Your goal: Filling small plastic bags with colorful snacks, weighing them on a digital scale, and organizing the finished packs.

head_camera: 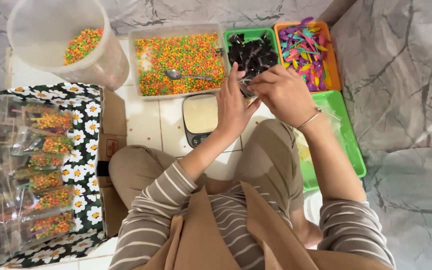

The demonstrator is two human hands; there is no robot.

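Striped sleeves (156, 210) and tan trousers (271, 160) fill the near edge of the view, the person sitting on a tiled floor (146, 127). Both hands meet just beyond the knees, above a small kitchen scale (199, 117). Between them is a small clear packet (246, 90): the left hand (233, 107) stands upright with its fingers closed round the packet's left side, and the right hand (283, 92), a thin bangle at its wrist, pinches the packet's top from the right.

Just beyond the hands, a rectangular clear tub (178, 62) holds orange, green and yellow pellets with a metal spoon (186, 76) lying on them. Right of it stand a green tray of small black packets (252, 52) and an orange tray of coloured plastic spoons (306, 52). A larger green tray (348, 140) lies near the right arm. Far left, a round clear bucket (66, 37) holds more pellets. On the near left, filled clear bags (46, 180) lie in a row on a flower-patterned cloth (83, 150).
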